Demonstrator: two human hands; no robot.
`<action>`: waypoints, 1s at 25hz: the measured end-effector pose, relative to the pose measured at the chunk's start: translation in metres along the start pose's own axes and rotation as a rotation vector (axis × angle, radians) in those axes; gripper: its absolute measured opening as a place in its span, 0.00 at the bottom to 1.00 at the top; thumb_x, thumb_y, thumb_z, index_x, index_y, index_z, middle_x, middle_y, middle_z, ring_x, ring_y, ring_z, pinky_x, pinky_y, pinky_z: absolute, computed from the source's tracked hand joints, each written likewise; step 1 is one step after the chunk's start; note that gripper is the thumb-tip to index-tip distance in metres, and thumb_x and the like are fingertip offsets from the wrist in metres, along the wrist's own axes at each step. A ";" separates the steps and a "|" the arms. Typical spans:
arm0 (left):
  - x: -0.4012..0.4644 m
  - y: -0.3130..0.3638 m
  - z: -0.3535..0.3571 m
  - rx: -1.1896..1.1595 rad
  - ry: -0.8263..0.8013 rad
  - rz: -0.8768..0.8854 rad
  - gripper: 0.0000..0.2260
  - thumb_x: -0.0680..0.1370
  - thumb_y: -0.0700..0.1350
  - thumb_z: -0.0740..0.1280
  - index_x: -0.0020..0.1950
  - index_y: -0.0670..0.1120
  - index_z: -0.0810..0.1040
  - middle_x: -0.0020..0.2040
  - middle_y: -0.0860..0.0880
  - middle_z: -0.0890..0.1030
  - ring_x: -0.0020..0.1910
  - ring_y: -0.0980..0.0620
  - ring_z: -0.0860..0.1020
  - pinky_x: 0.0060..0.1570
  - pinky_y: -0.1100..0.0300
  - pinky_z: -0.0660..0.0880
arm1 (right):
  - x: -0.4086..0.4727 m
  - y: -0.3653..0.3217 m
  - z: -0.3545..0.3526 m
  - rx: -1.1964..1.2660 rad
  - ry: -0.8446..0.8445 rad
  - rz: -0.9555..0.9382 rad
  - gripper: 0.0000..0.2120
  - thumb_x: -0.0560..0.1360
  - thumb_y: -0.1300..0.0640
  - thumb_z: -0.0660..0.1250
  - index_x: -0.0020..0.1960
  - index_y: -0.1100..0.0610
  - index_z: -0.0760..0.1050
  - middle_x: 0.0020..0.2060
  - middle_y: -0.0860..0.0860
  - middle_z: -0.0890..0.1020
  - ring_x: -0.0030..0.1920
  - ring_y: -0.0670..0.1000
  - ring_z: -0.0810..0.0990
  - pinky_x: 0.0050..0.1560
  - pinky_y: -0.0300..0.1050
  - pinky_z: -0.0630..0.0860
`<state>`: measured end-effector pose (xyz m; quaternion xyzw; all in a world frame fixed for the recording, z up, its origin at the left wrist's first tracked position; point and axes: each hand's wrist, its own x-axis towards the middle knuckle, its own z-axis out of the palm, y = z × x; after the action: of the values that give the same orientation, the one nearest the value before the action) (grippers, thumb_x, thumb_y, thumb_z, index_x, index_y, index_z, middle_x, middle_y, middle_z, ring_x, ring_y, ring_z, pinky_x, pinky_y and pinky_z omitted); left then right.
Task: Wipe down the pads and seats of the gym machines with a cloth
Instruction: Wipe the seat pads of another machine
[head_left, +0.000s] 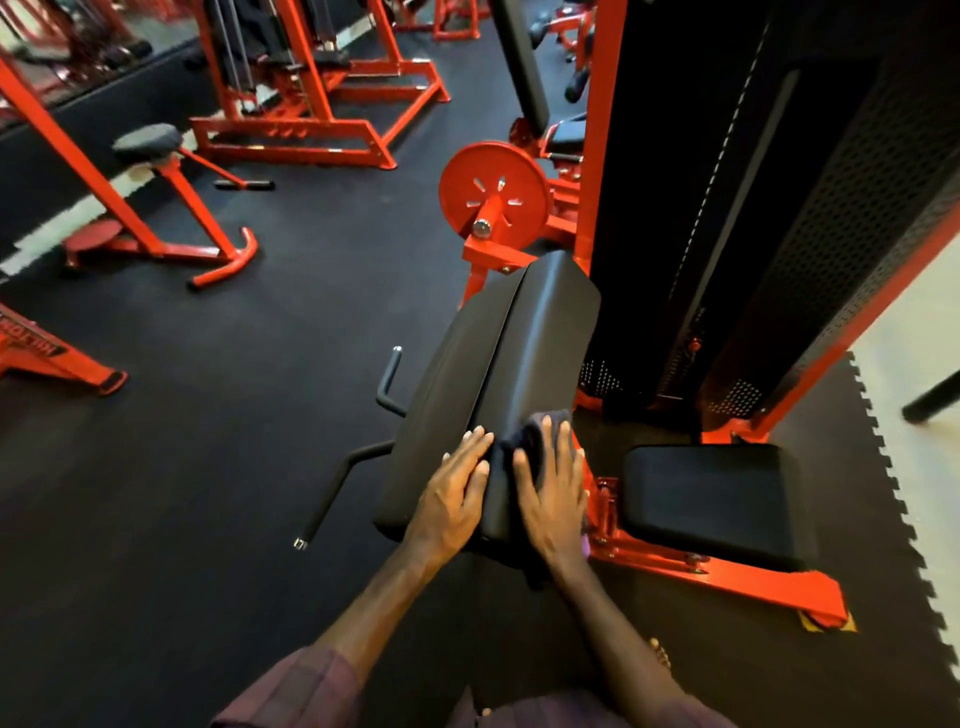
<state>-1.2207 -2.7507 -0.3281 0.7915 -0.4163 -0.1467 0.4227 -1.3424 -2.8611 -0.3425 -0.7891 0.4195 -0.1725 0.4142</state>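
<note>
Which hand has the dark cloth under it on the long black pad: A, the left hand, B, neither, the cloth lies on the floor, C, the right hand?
C: the right hand lies flat on the dark cloth, pressing it to the long black pad, while the left hand rests bare on the pad beside it.

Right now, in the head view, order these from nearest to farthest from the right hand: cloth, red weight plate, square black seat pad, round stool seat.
1. cloth, under the right hand
2. square black seat pad, just right
3. red weight plate, ahead
4. round stool seat, far left
</note>
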 end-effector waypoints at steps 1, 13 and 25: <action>0.006 -0.001 0.001 0.008 -0.021 0.001 0.21 0.87 0.47 0.58 0.80 0.48 0.70 0.81 0.51 0.69 0.81 0.60 0.62 0.82 0.44 0.60 | 0.015 -0.010 -0.001 0.000 0.000 0.031 0.38 0.77 0.21 0.40 0.84 0.33 0.44 0.85 0.38 0.41 0.85 0.53 0.41 0.81 0.71 0.46; 0.026 -0.013 0.005 0.018 -0.117 0.062 0.22 0.88 0.45 0.58 0.83 0.54 0.64 0.84 0.54 0.62 0.82 0.65 0.54 0.84 0.56 0.51 | 0.028 -0.011 -0.003 0.013 0.021 0.024 0.36 0.77 0.22 0.40 0.83 0.30 0.43 0.84 0.34 0.41 0.85 0.51 0.40 0.83 0.66 0.45; 0.044 -0.007 0.014 -0.029 -0.056 0.033 0.25 0.83 0.47 0.58 0.81 0.50 0.70 0.82 0.52 0.65 0.82 0.59 0.59 0.83 0.53 0.57 | 0.005 -0.010 -0.001 -0.038 -0.022 -0.094 0.35 0.80 0.24 0.42 0.84 0.33 0.44 0.83 0.34 0.40 0.85 0.50 0.38 0.83 0.63 0.40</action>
<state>-1.1979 -2.7904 -0.3367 0.7741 -0.4386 -0.1677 0.4247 -1.3346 -2.8627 -0.3343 -0.8176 0.3805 -0.1751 0.3951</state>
